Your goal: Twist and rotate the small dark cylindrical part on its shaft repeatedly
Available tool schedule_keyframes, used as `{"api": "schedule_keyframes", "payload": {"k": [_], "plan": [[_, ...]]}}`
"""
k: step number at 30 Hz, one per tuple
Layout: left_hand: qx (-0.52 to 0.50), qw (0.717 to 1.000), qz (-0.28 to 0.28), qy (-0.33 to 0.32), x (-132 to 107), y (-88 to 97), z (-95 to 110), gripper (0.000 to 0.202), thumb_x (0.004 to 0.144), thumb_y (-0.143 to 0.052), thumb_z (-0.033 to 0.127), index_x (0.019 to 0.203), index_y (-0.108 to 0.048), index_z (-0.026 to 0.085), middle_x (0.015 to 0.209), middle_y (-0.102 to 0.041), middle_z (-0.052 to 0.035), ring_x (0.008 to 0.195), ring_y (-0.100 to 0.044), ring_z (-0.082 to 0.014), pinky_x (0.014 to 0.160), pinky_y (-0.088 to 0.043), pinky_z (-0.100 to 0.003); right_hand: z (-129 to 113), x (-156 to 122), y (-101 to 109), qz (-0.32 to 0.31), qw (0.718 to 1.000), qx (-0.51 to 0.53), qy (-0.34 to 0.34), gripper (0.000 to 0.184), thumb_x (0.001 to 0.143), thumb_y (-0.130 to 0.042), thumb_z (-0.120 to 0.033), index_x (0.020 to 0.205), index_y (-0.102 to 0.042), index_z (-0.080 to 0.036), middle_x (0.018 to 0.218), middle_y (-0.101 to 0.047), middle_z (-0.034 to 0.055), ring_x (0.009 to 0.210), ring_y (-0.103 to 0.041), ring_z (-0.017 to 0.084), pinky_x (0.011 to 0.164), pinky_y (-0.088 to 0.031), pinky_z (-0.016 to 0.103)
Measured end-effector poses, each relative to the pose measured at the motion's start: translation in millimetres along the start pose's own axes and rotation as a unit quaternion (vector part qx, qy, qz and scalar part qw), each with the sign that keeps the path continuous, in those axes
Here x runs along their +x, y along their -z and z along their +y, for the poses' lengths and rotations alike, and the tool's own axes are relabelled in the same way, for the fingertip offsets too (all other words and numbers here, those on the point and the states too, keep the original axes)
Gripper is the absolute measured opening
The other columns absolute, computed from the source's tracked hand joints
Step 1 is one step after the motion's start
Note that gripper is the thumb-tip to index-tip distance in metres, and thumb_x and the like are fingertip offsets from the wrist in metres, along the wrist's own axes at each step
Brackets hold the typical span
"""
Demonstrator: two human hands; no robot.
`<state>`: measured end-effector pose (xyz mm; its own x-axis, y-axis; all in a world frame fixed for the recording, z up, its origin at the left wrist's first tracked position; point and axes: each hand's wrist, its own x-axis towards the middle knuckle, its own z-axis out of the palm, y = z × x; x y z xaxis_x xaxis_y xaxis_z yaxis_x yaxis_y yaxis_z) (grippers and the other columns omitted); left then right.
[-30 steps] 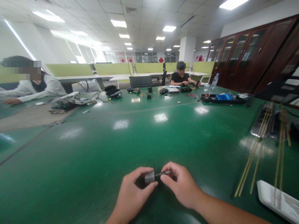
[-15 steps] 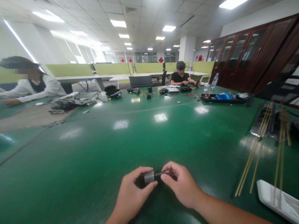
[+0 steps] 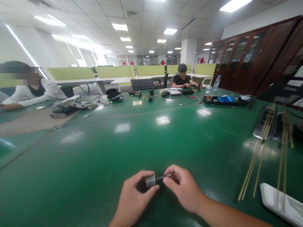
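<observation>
Low in the view, just above the green table [image 3: 146, 138], my left hand [image 3: 133, 198] pinches a small grey metal cylinder [image 3: 150, 181] between thumb and fingers. A thin dark shaft [image 3: 164, 177] sticks out of the cylinder's right end. My right hand [image 3: 186, 189] is closed on that shaft with thumb and forefinger. Both hands meet over the near edge of the table, and the part is held roughly level.
Long brass rods [image 3: 258, 154] lie at the right, beside a white tray [image 3: 281, 201] and a dark metal part [image 3: 272, 126]. A black tool case [image 3: 224, 100] sits further back. One person [image 3: 182, 78] sits at the far end, another [image 3: 28, 91] at the left, amid scattered parts.
My hands and the part have stayed nearly as they were. The view has tipped slightly, so the far room sits a little lower in the picture.
</observation>
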<state>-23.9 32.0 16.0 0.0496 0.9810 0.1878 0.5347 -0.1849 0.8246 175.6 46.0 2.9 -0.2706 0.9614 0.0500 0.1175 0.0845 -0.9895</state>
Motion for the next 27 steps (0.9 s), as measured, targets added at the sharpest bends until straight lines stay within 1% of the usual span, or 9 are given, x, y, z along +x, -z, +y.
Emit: {"api": "schedule_keyframes", "payload": {"k": [9, 12, 15, 21, 27], "plan": [[0.003, 1.0, -0.004, -0.005, 0.0, -0.1, -3.7, 0.026, 0.074, -0.073, 0.037, 0.095, -0.07, 0.021, 0.094, -0.072, -0.0053, 0.087, -0.067, -0.0248, 0.082, -0.054, -0.034, 0.1, 0.1, -0.9, 0.006, 1.0, 0.014, -0.001, 0.011, 0.085, -0.061, -0.027, 0.087, -0.063, -0.017, 0.072, -0.056, -0.0011, 0.068, -0.051, 0.014, 0.067, -0.041, 0.025], [0.004, 1.0, -0.004, -0.006, -0.9, 0.5, -4.4, 0.026, 0.075, -0.073, 0.037, 0.096, -0.069, 0.022, 0.095, -0.071, -0.0043, 0.088, -0.067, -0.0243, 0.083, -0.054, -0.033, 1.8, 0.8, -0.6, 0.006, 1.0, 0.018, -0.001, 0.012, 0.084, -0.062, -0.029, 0.088, -0.063, -0.017, 0.072, -0.056, -0.0011, 0.068, -0.051, 0.014, 0.067, -0.041, 0.025], [0.004, 1.0, -0.002, -0.001, -1.0, 1.2, -4.4, 0.026, 0.074, -0.074, 0.036, 0.096, -0.069, 0.023, 0.095, -0.071, -0.0027, 0.089, -0.067, -0.0235, 0.083, -0.053, -0.032, 3.7, 1.1, -0.6, 0.007, 1.0, 0.029, 0.003, 0.015, 0.085, -0.062, -0.031, 0.088, -0.062, -0.017, 0.073, -0.056, -0.0008, 0.069, -0.051, 0.014, 0.067, -0.041, 0.025], [-0.007, 1.0, 0.003, 0.012, 0.0, 0.2, -7.0, 0.028, 0.075, -0.074, 0.038, 0.097, -0.068, 0.022, 0.096, -0.071, -0.0035, 0.089, -0.067, -0.0239, 0.085, -0.054, -0.033, 4.4, 3.1, -0.3, 0.012, 0.998, 0.063, 0.01, 0.023, 0.089, -0.059, -0.039, 0.084, -0.059, -0.016, 0.07, -0.055, -0.0013, 0.067, -0.052, 0.013, 0.066, -0.041, 0.025], [-0.006, 1.0, 0.008, 0.002, 0.7, 0.6, -6.6, 0.029, 0.075, -0.075, 0.038, 0.097, -0.069, 0.02, 0.094, -0.071, -0.005, 0.087, -0.068, -0.0241, 0.08, -0.056, -0.031, 4.7, 5.2, -0.3, 0.021, 0.997, 0.066, 0.022, 0.028, 0.091, -0.057, -0.043, 0.083, -0.058, -0.016, 0.067, -0.054, -0.0017, 0.065, -0.052, 0.013, 0.065, -0.041, 0.025]]}}
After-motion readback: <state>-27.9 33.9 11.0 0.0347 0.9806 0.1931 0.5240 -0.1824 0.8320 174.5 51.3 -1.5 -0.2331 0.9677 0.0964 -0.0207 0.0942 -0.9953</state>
